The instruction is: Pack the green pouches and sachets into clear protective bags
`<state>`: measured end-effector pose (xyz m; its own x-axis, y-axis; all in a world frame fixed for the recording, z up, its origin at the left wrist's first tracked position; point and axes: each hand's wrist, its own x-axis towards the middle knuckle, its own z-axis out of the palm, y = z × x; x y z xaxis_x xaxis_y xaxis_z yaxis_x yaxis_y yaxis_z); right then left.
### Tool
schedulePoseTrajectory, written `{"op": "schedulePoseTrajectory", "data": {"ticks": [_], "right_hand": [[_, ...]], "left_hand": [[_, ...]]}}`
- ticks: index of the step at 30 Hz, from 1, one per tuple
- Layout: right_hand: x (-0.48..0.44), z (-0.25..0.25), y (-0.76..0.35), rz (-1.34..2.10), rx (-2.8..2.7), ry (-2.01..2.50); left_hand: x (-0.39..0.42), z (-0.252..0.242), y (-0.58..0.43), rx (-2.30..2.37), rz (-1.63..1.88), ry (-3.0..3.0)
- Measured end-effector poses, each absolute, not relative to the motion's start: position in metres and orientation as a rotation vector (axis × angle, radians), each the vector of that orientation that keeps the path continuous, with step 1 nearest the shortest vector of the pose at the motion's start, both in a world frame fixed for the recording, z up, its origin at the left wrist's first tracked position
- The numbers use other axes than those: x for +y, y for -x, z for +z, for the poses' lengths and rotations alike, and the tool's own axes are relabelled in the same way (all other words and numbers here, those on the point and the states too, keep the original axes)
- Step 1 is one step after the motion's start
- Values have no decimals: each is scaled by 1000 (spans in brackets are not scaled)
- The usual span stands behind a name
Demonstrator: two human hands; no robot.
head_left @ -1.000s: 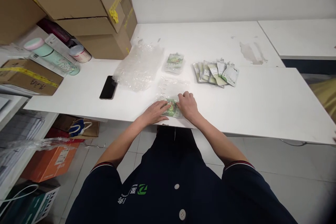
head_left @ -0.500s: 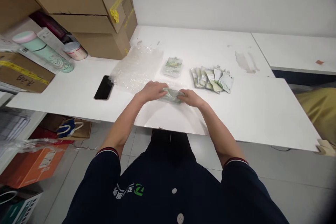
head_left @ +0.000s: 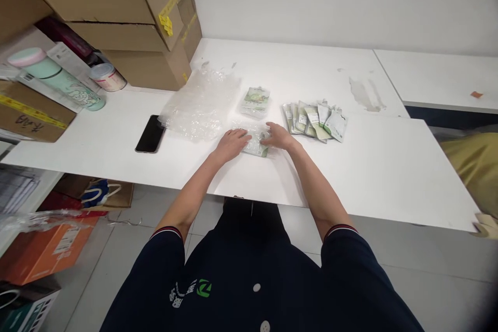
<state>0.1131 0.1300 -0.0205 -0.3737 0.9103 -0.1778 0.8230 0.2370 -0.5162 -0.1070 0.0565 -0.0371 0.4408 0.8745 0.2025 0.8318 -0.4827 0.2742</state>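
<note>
In front of me a pale green packet lies flat on the white table under clear plastic wrap. My left hand rests on its left end, fingers stretched out flat. At the right end is my right hand, thumb and forefinger spread apart and touching the plastic. Just behind them sits a wrapped bundle of packets with a green print. To the right, several loose pouches in white and green overlap in a fan. Crumpled clear bubble wrap spreads out on the left.
A black phone lies left of the bubble wrap. Stacked cardboard boxes, a mint bottle and a small tub stand at the left. The table's front edge is close to my body. Mustard-coloured cloth shows at the far right.
The packet was bunched between both hands with its front edge raised; now it lies flat on the table. Both hands have loosened and spread their fingers over its ends.
</note>
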Motion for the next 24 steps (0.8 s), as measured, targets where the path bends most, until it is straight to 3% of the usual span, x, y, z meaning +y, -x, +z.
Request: {"op": "schedulePoseTrajectory", "data": {"ticks": [5,9,16,24], "right_hand": [[120,-16,-122,1224,-2141,1666],[87,-18,-128,1647,-1651,1323],[27,-17,-117,1565,-1481,1050],[7,-16,-132,1579,-1941,1038]], "left_hand": [[34,-37,102,1836,805,-2278],[-3,-33,103,1932,987,-1449],[-18,-22,94,1015,1001,-608],[-21,-6,77,1005,1422,-603]]}}
